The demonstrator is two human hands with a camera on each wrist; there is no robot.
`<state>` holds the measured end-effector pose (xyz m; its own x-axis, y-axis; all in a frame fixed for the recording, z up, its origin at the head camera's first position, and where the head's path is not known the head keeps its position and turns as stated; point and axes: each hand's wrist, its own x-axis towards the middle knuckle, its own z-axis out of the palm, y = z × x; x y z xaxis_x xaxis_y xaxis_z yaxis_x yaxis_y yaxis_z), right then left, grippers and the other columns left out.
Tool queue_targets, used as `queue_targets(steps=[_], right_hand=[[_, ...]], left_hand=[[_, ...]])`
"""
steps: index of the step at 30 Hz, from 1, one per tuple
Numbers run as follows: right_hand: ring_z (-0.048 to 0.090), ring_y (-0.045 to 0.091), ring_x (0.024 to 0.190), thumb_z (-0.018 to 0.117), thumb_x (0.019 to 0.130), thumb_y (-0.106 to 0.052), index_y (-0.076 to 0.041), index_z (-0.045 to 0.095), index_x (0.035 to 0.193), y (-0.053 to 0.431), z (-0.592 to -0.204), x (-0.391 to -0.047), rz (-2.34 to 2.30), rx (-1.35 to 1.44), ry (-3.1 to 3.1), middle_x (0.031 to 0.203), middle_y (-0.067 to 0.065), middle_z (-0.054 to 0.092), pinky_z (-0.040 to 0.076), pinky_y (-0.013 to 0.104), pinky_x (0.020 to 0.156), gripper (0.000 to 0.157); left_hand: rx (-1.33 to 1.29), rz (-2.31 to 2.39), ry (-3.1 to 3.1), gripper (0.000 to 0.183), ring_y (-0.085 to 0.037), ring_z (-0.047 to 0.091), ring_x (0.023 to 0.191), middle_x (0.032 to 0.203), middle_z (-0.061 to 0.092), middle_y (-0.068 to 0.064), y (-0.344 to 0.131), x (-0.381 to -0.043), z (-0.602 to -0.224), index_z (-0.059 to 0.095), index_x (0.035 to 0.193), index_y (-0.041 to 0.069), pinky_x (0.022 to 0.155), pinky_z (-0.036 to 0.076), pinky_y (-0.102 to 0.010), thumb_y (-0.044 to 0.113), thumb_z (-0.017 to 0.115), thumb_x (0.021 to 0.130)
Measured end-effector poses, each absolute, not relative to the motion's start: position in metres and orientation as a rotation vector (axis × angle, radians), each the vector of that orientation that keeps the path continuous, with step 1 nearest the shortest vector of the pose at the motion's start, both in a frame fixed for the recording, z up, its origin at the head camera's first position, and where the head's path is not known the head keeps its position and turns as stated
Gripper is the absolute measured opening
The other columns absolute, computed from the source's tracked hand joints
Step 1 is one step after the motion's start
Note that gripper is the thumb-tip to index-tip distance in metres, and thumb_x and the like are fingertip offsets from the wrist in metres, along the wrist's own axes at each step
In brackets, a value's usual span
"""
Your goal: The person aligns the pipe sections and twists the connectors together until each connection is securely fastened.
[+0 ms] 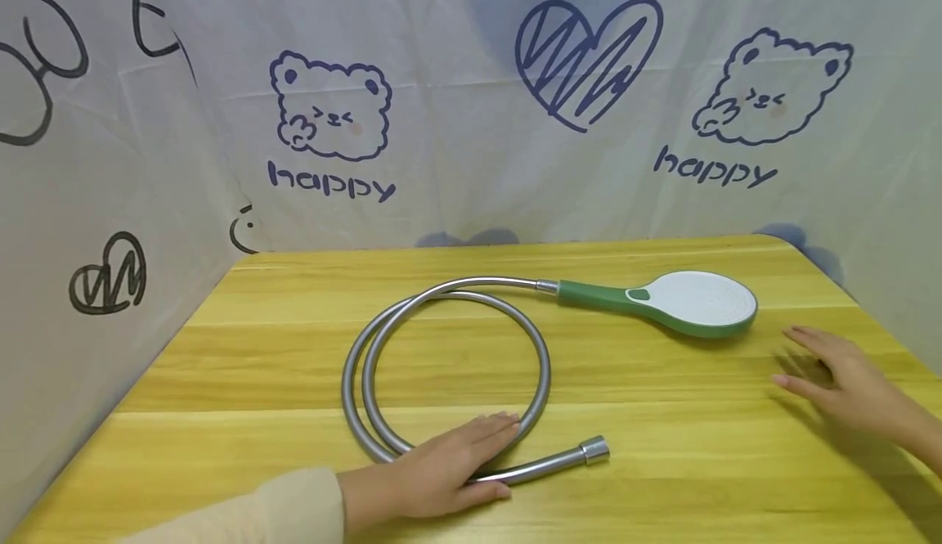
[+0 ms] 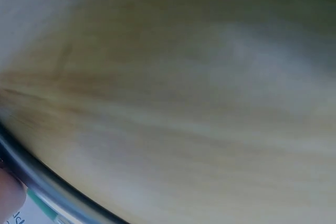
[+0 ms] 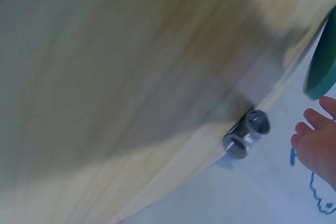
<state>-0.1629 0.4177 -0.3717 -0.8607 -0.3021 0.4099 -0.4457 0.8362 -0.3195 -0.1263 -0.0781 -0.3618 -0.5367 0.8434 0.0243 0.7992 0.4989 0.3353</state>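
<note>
A green handheld shower head (image 1: 702, 305) with a white face lies at the back right of the table. From its handle runs a grey metal shower hose (image 1: 545, 364), looped in a coil; its chrome end fitting (image 1: 594, 449) points right near the front. My left hand (image 1: 445, 466) lies over the front of the coil with its fingers extended, covering part of the hose. In the left wrist view the hose (image 2: 58, 184) curves past a fingertip. To the right of the shower head, my right hand (image 1: 854, 388) hovers with fingers apart, holding nothing; the right wrist view shows the green head (image 3: 323, 61) near its fingers.
The wooden table (image 1: 243, 364) ends at the back against a white cloth (image 1: 456, 159) with drawn bears, hearts and "happy" lettering. More cloth hangs along the left and right sides.
</note>
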Motion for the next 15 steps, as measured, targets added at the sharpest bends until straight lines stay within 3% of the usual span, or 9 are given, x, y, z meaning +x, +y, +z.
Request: queue_targets(steps=[2, 4, 7, 9, 12, 15], right_hand=[[0.038, 0.062, 0.106, 0.07, 0.081, -0.012, 0.019, 0.039, 0.127, 0.423, -0.373, -0.163, 0.567, 0.555, -2.67, 0.12, 0.047, 0.04, 0.008, 0.039, 0.117, 0.063], [0.039, 0.062, 0.104, 0.07, 0.081, -0.012, 0.02, 0.04, 0.126, 0.427, -0.374, -0.163, 0.547, 0.546, -2.676, 0.119, 0.047, 0.041, 0.005, 0.034, 0.116, 0.063], [0.04, 0.062, 0.103, 0.069, 0.083, -0.014, 0.022, 0.038, 0.126, 0.43, -0.373, -0.163, 0.524, 0.515, -2.718, 0.117, 0.049, 0.041, 0.015, 0.052, 0.111, 0.064], [0.04, 0.061, 0.102, 0.069, 0.083, -0.016, 0.023, 0.037, 0.126, 0.43, -0.371, -0.164, 0.503, 0.484, -2.762, 0.117, 0.048, 0.041, 0.025, 0.064, 0.098, 0.066], [0.041, 0.06, 0.102, 0.068, 0.083, -0.019, 0.023, 0.035, 0.127, 0.431, -0.369, -0.164, 0.48, 0.443, -2.817, 0.117, 0.048, 0.041, 0.032, 0.068, 0.084, 0.069], [0.041, 0.06, 0.102, 0.069, 0.083, -0.02, 0.023, 0.035, 0.127, 0.433, -0.369, -0.164, 0.472, 0.428, -2.837, 0.117, 0.047, 0.041, 0.033, 0.067, 0.083, 0.07]], left_hand=[[1.436, 0.462, 2.592, 0.062, -0.027, 0.033, 0.137, 0.149, 0.033, -0.012, -0.079, -0.127, -0.362, 0.03, 0.144, 0.004, 0.11, 0.031, -0.04, 0.043, 0.041, 0.097], [1.433, 0.46, 2.593, 0.061, -0.027, 0.033, 0.137, 0.149, 0.033, -0.012, -0.081, -0.128, -0.362, 0.03, 0.144, 0.005, 0.11, 0.031, -0.041, 0.042, 0.041, 0.097], [1.419, 0.46, 2.597, 0.061, -0.027, 0.033, 0.137, 0.149, 0.033, -0.012, -0.083, -0.128, -0.363, 0.031, 0.144, 0.005, 0.109, 0.032, -0.041, 0.042, 0.041, 0.097], [1.41, 0.462, 2.598, 0.06, -0.027, 0.033, 0.137, 0.149, 0.033, -0.012, -0.084, -0.128, -0.363, 0.031, 0.144, 0.004, 0.109, 0.032, -0.041, 0.041, 0.042, 0.097], [1.405, 0.461, 2.601, 0.06, -0.027, 0.033, 0.137, 0.149, 0.033, -0.012, -0.085, -0.128, -0.363, 0.032, 0.144, 0.004, 0.11, 0.031, -0.041, 0.04, 0.043, 0.097], [1.41, 0.458, 2.6, 0.06, -0.026, 0.032, 0.138, 0.149, 0.033, -0.011, -0.086, -0.128, -0.364, 0.032, 0.144, 0.004, 0.11, 0.031, -0.04, 0.04, 0.043, 0.097]])
